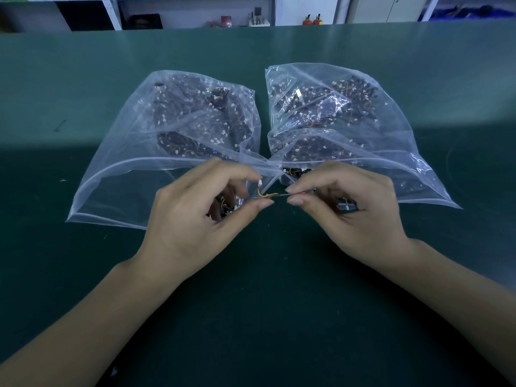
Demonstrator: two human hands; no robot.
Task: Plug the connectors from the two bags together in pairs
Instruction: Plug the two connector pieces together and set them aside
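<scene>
Two clear plastic bags lie side by side on the green table, the left bag (134,152) and the right bag (371,129), each full of small white connectors on dark wires. In front of their open mouths my left hand (195,216) pinches a short wired connector (265,193) with red and yellow wires and a white plug at its upper end. My right hand (346,208) pinches the other end of the thin wire, thumb and forefinger close to the left hand's fingertips. A few loose connectors (346,206) show behind my right hand.
The green table mat (265,303) stretches wide around and in front of the bags. At the back stand white shelves (195,15) with small items, far beyond the table's far edge.
</scene>
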